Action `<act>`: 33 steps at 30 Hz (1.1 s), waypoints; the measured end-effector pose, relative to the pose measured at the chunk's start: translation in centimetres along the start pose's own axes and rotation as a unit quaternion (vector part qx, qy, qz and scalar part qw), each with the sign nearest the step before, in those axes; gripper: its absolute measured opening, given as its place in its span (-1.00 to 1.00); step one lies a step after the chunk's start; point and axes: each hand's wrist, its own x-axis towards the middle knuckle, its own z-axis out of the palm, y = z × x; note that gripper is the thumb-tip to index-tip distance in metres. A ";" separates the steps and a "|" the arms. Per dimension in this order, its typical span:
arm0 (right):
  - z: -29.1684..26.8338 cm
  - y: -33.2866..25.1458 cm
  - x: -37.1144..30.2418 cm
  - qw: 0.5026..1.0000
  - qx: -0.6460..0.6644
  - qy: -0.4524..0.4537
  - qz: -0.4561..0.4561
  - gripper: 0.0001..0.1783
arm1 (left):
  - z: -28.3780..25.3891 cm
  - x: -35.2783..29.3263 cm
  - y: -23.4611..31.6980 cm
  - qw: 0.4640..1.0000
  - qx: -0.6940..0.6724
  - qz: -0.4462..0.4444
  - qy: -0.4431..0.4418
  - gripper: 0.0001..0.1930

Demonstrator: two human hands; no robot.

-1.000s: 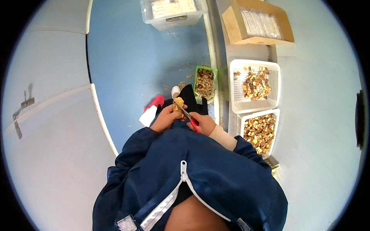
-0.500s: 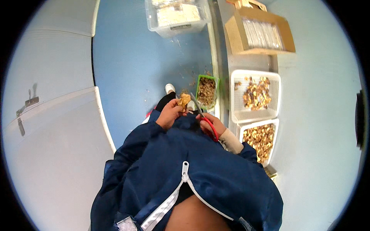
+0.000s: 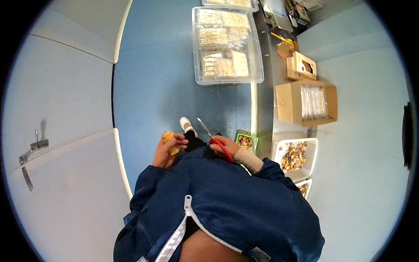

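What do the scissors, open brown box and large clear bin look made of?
Scissors: blades likely metal, greyish with a sheen; handles probably plastic, smooth solid red.
Box: looks like cardboard, matt brown with opened flaps.
Bin: likely clear plastic, see-through with a glossy rim; exact type can't be told.

Blue floor [image 3: 144, 87] between grey latched panels [image 3: 65, 91] and pale-blue wall [image 3: 362, 148]

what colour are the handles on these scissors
The handles are red, clearest in the head view.
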 end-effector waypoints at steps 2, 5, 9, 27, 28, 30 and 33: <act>1.3 -4.7 3.8 0.998 -0.059 -0.014 0.000 -0.59 | -2.4 1.9 4.6 1.000 0.015 -0.004 0.018 -0.76; 2.0 -8.7 9.0 0.997 -0.080 -0.013 -0.014 -0.54 | -5.4 5.6 10.5 0.999 0.021 0.029 0.004 -0.75; 0.3 -13.4 16.3 0.998 0.003 0.031 -0.057 -0.56 | -3.0 13.3 19.9 0.998 0.038 0.031 0.031 -0.62; -11.2 -58.3 60.2 0.954 -0.251 -0.006 -0.163 -0.41 | -9.4 47.3 61.0 0.978 -0.138 0.094 0.121 -0.78; -11.2 -61.6 62.7 0.949 -0.268 -0.007 -0.168 -0.41 | -12.0 48.7 62.7 0.970 -0.173 0.096 0.139 -0.79; -12.7 -65.9 68.6 0.956 -0.257 -0.012 -0.143 -0.41 | -15.0 52.6 66.7 0.954 -0.210 0.103 0.187 -0.80; -14.9 -72.7 76.9 0.971 -0.211 -0.006 -0.111 -0.32 | -16.7 60.0 76.2 0.944 -0.201 0.121 0.234 -0.81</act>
